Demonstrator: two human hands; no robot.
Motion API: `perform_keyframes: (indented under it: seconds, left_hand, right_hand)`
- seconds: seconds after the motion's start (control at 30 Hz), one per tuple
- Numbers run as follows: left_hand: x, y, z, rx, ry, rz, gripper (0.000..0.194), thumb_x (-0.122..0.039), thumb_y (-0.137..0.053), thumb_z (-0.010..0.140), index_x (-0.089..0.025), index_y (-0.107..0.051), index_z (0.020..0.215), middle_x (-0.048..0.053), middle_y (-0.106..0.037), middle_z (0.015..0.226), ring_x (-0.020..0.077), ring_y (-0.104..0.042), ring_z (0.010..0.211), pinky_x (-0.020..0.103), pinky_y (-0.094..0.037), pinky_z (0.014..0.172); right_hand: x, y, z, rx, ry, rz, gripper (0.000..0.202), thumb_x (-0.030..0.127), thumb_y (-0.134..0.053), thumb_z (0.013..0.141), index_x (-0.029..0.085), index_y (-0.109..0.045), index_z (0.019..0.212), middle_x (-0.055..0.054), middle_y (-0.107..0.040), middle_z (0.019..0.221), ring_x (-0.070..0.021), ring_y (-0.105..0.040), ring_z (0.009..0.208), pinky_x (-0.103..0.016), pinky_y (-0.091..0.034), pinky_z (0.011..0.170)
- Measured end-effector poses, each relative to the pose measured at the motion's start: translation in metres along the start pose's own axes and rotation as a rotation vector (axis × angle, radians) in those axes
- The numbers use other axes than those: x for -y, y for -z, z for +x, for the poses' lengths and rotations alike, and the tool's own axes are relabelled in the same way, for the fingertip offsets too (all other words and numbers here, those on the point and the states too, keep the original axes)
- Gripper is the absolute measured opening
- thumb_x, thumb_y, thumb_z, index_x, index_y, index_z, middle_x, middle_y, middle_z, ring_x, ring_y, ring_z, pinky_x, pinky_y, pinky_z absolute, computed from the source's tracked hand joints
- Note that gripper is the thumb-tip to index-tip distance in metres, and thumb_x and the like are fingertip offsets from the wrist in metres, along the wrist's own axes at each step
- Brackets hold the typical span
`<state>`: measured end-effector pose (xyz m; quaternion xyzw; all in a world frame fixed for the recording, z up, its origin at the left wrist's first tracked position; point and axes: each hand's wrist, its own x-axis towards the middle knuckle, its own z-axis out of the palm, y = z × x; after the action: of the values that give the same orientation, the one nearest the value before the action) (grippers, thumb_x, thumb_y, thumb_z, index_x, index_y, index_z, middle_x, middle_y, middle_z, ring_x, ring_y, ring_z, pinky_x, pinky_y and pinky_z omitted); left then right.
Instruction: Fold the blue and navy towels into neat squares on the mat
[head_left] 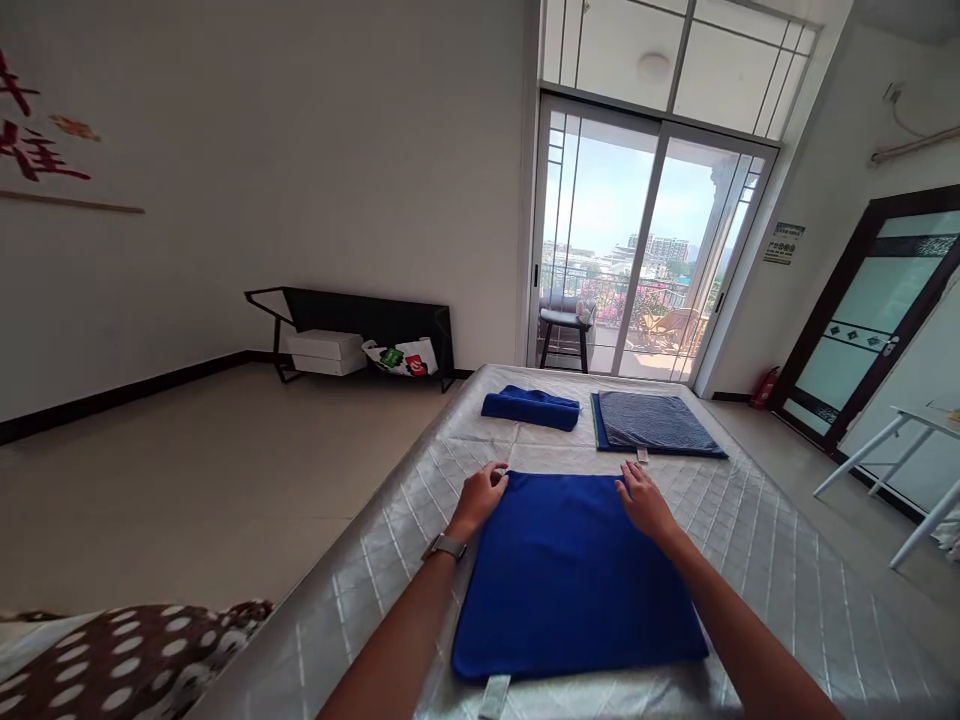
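A blue cloth (577, 580) lies spread flat on the silvery quilted mattress (375, 570), with a white tag at its near edge. My left hand (482, 494), a watch on its wrist, is at the cloth's far left corner with thumb and fingers closed on it. At the far right corner my right hand (643, 496) rests on the cloth, its fingers stretched out. Beyond them lie a folded blue cloth (531, 408) on the left and a flat stack with a grey-blue cloth (656, 420) on top at the right.
A black rack (375, 315) with white boxes (325, 352) stands by the wall. Brown polka-dot fabric (142, 655) is at the lower left. A white table (926, 415) stands at the right, and glass sliding doors (600, 220) are beyond the mattress.
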<state>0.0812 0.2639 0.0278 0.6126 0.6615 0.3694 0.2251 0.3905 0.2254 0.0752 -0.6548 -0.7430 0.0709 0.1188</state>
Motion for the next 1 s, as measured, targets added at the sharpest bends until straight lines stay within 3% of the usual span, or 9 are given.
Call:
perform_keyframes:
  seconds: [0.1, 0.23, 0.43, 0.67, 0.8, 0.9, 1.0]
  left_hand:
    - [0.003, -0.001, 0.0, -0.005, -0.023, 0.011, 0.025, -0.022, -0.059, 0.085, -0.021, -0.07, 0.108, 0.002, -0.079, 0.091, 0.0196, -0.074, 0.091, 0.027, -0.054, 0.087]
    - [0.008, -0.006, 0.003, -0.023, -0.034, 0.044, 0.022, -0.022, -0.058, 0.087, -0.023, -0.071, 0.105, 0.002, -0.079, 0.096, 0.0196, -0.074, 0.093, 0.026, -0.053, 0.087]
    - [0.011, -0.01, 0.004, -0.046, -0.039, 0.112, 0.027, -0.024, -0.055, 0.088, -0.019, -0.071, 0.109, 0.006, -0.078, 0.096, 0.0219, -0.073, 0.094, 0.029, -0.052, 0.09]
    - [0.006, -0.009, -0.002, -0.04, -0.076, 0.166, 0.026, -0.026, -0.056, 0.086, -0.025, -0.074, 0.105, 0.003, -0.078, 0.1, 0.0215, -0.072, 0.095, 0.029, -0.052, 0.091]
    - [0.006, -0.006, -0.003, -0.097, -0.101, 0.261, 0.03, -0.027, -0.056, 0.086, -0.024, -0.073, 0.109, 0.004, -0.076, 0.106, 0.0223, -0.071, 0.094, 0.031, -0.054, 0.091]
    - [-0.004, -0.006, -0.005, -0.144, -0.133, 0.328, 0.031, -0.024, -0.053, 0.086, -0.023, -0.073, 0.11, 0.007, -0.074, 0.115, 0.026, -0.066, 0.11, 0.038, -0.047, 0.104]
    - [-0.031, -0.022, -0.014, -0.047, -0.28, 0.383, 0.033, -0.022, -0.05, 0.09, -0.025, -0.072, 0.114, 0.006, -0.071, 0.123, 0.0252, -0.06, 0.122, 0.039, -0.04, 0.113]
  right_hand:
    - [-0.018, -0.021, 0.009, 0.117, -0.035, -0.1, 0.06, 0.033, -0.028, 0.103, 0.004, -0.03, 0.155, -0.015, -0.027, 0.163, -0.0207, -0.021, 0.152, -0.037, -0.019, 0.123]
    - [-0.029, -0.037, 0.007, 0.114, -0.043, -0.137, 0.061, 0.034, -0.023, 0.103, 0.005, -0.025, 0.157, -0.015, -0.025, 0.163, -0.0196, -0.019, 0.152, -0.039, -0.019, 0.123]
    - [-0.025, -0.033, 0.008, 0.108, -0.085, -0.141, 0.06, 0.033, -0.023, 0.104, 0.006, -0.026, 0.157, -0.014, -0.028, 0.163, -0.019, -0.019, 0.152, -0.039, -0.016, 0.123]
    - [-0.026, -0.031, 0.003, 0.107, -0.1, -0.085, 0.061, 0.034, -0.021, 0.104, 0.007, -0.024, 0.158, -0.013, -0.025, 0.164, -0.0182, -0.014, 0.153, -0.037, -0.012, 0.123]
    - [-0.03, -0.033, 0.002, 0.106, -0.091, -0.03, 0.062, 0.034, -0.021, 0.103, 0.006, -0.024, 0.158, -0.013, -0.025, 0.164, -0.0183, -0.014, 0.153, -0.038, -0.013, 0.123]
    - [-0.03, -0.034, 0.002, 0.109, -0.106, -0.015, 0.062, 0.034, -0.021, 0.103, 0.005, -0.024, 0.157, -0.013, -0.024, 0.164, -0.0188, -0.014, 0.154, -0.039, -0.012, 0.123]
    - [-0.028, -0.034, 0.002, 0.107, -0.11, -0.012, 0.062, 0.033, -0.021, 0.103, 0.004, -0.025, 0.157, -0.014, -0.024, 0.164, -0.0189, -0.014, 0.154, -0.039, -0.012, 0.123]
